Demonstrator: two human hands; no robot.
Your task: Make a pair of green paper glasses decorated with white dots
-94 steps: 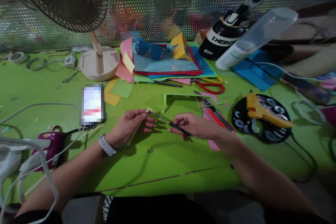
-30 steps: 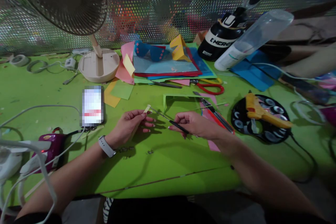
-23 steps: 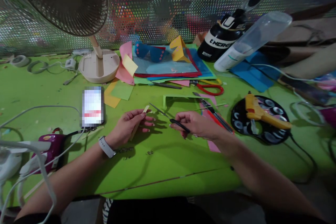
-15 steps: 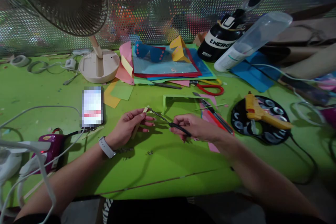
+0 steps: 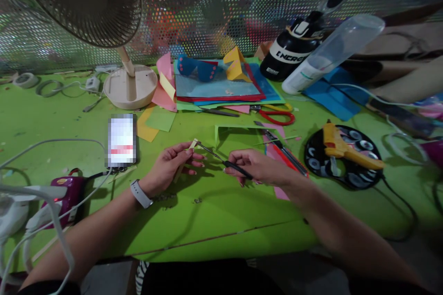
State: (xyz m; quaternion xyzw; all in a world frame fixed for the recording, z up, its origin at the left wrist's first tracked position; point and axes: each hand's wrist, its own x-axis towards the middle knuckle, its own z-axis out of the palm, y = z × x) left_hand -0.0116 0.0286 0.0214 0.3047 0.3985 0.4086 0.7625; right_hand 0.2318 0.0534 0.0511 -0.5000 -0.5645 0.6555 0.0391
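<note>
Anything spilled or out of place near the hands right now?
Yes: loose dark crumbs lie scattered on the green table, between the left hand and the table's near edge. They look like spilled debris, though too small to identify. Nothing else near the hands clearly stands out.

Pale yellow strip [image 5: 193, 144], black tool handle [image 5: 238, 170], bright green table [image 5: 224, 219], yellow glue gun [image 5: 335, 146], pink-patterned blue glasses [image 5: 206, 70]

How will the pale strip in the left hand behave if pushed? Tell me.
The pale strip is probably very light, being so narrow. It may bend under a firm push, since it looks thin. Its lower part looks straight beneath the left hand, suggesting some stiffness.
</note>
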